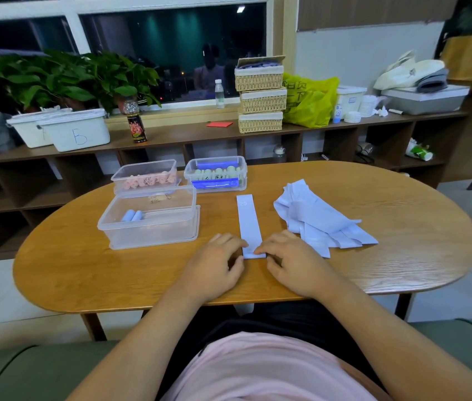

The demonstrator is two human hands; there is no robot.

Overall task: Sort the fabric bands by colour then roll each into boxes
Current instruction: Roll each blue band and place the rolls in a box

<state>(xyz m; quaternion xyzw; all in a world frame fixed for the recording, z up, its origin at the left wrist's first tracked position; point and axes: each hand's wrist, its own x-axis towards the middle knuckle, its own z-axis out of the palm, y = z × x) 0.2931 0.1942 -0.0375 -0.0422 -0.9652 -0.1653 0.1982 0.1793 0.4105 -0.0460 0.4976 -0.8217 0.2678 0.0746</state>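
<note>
The left hand [217, 264] and right hand [292, 264] pinched a blue band [247, 218] on the wooden bench [84, 270]. A dark window [171, 39] stood behind.

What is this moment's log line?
left hand, right hand: pinching blue band near end | pile: unrolled | front box: two rolls

The person wears a pale pink top [257, 369], smooth and loose across the front, over dark, near-black trousers [286, 316]. Both forearms [148, 328] are bare, as are the left hand [217, 264] and right hand [291, 263].
</note>
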